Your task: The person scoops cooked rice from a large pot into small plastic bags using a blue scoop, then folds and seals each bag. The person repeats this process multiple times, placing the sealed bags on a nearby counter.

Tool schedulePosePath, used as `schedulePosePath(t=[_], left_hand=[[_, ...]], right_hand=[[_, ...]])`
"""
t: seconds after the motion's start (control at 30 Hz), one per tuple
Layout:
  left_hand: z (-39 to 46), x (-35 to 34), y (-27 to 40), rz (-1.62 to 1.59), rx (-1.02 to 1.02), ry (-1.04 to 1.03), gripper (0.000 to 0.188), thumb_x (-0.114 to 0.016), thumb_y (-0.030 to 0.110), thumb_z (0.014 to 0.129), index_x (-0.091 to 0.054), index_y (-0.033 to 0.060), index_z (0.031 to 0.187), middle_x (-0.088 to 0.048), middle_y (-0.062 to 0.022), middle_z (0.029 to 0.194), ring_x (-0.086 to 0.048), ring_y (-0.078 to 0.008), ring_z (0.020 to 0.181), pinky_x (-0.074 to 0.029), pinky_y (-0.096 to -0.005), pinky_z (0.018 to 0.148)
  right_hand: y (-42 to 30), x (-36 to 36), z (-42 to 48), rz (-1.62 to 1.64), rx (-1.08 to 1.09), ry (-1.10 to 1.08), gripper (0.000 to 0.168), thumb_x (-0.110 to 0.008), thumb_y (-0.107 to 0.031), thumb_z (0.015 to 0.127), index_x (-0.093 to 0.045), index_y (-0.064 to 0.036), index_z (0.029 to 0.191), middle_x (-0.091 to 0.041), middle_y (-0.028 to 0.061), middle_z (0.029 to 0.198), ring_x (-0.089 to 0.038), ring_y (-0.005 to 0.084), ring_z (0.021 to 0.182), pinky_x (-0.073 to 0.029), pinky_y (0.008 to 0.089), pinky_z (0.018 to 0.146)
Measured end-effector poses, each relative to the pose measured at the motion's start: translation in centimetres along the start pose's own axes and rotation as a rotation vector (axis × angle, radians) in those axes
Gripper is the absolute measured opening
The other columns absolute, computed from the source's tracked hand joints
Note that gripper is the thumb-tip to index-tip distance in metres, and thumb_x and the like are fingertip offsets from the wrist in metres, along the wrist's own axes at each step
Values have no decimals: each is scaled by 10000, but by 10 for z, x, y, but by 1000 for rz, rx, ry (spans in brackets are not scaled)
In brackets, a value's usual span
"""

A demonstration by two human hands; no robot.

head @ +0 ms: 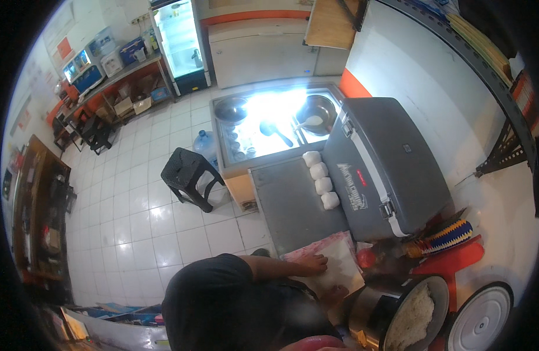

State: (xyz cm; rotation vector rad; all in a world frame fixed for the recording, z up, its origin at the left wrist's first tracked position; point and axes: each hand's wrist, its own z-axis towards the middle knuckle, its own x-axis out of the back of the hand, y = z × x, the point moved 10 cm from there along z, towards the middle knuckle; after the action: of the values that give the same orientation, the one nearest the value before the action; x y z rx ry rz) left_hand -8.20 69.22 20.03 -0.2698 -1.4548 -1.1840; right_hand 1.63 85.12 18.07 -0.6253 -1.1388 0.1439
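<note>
My left hand [312,265] rests palm down on a pale sheet [339,259] with a pink patterned edge, at the near end of a grey metal counter [287,210]. Close below it, my right hand [335,295] is low over the same sheet, partly dark and blurred; its fingers are hard to make out. Several white wrapped bundles [324,185] stand in a row on the counter beside a large grey cooler box [383,166]. At the lower right, a big metal pot [442,302] holds what looks like cooked rice [412,318].
A round lid [480,322] lies right of the pot. Beyond the counter, a brightly lit basin unit [234,164] holds metal bowls and ladles. A black plastic stool [186,166] and a water jug [203,142] stand on the tiled floor. A dark shelf frame [484,72] juts at upper right.
</note>
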Motion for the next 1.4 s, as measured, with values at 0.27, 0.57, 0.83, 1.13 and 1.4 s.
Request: schedulePosePath(t=[0.27, 0.57, 0.83, 1.13, 1.4], left_hand=[[-14, 6, 19, 160, -115, -140, 216, -635, 240, 827, -669, 112, 998, -581, -95, 1060, -545, -269, 1086, -466, -408, 903], [8, -39, -14, 131, -182, -315, 218, -646, 270, 847, -710, 120, 991, -630, -82, 1063, -559, -290, 1082, -436, -490, 891], [58, -45, -18, 240, 188, -402, 267, -670, 285, 832, -751, 92, 997, -688, -145, 1030, -639, -333, 959, -485, -546, 792], [-2, -33, 3, 146, -39, -115, 272, -564, 129, 821, -651, 32, 1060, -613, -142, 1080, -555, -311, 1047, -446, -433, 860], [1, -45, -7, -7, 57, -167, 332, -546, 67, 841, -612, 20, 1162, -600, -155, 1150, -528, -354, 1077, -437, -434, 889]], right_hand=[[33, -31, -57, -679, 642, 40, 413, -508, -314, 948, -613, -66, 1261, -639, 138, 1175, -589, 332, 1108, -434, 494, 938], [37, -10, -11, 109, -225, -328, 329, -484, -161, 997, -545, -18, 1286, -558, 168, 1307, -554, 348, 1182, -418, 483, 1016], [13, -16, 45, -125, -1, -288, 234, -632, -143, 856, -624, 0, 1041, -600, 199, 1047, -598, 381, 1013, -454, 461, 954], [40, -52, 43, -186, -497, -599, 336, -684, -302, 805, -723, -42, 1014, -693, 217, 1002, -677, 392, 950, -541, 485, 812], [-11, -28, 29, -247, -574, -66, 866, -831, -441, 658, -461, 6, 1300, -615, 258, 1156, -652, 401, 1011, -513, 452, 922]])
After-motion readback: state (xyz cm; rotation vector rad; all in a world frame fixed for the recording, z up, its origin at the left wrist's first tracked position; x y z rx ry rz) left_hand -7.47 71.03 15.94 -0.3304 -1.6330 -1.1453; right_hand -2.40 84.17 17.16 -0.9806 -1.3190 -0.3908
